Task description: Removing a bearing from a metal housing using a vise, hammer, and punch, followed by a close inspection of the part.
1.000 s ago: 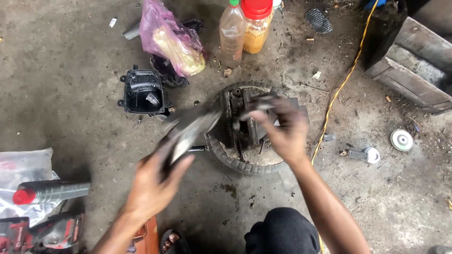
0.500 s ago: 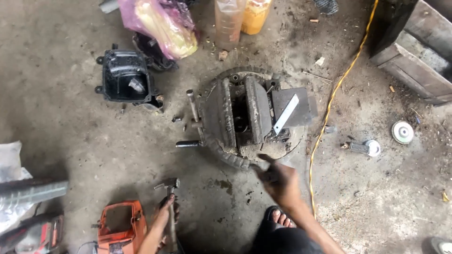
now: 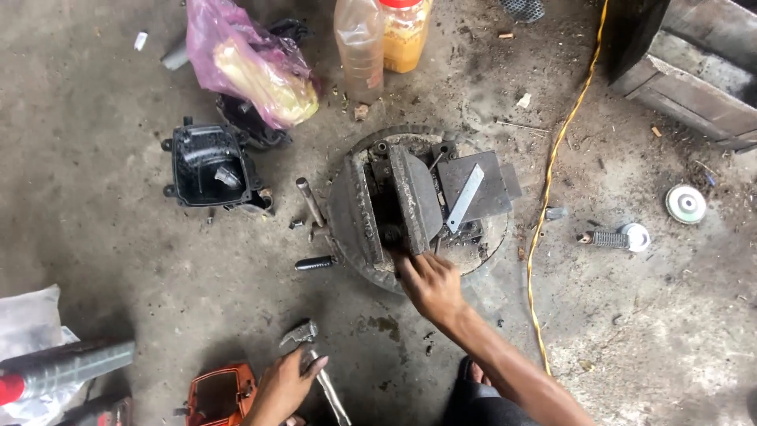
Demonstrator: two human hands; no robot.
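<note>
the right hand lies palm down on the near edge of a greasy engine block, fingers spread loosely against the metal and not clenched round anything. that block sits inside a worn tyre on the concrete floor, with a flat grey plate and a pale metal strip resting on its right side. the left hand is down at the bottom edge of the view, fingers curled round the handle of an adjustable wrench whose head lies on the floor just ahead of the knuckles. an orange plastic case sits just beside that hand. left of the tyre lies a black plastic housing, and a short bar with a black grip pokes out near the block. farther back stand two bottles and a pink plastic bag. a yellow cable runs along the right side of the tyre, well apart from both hands.
</note>
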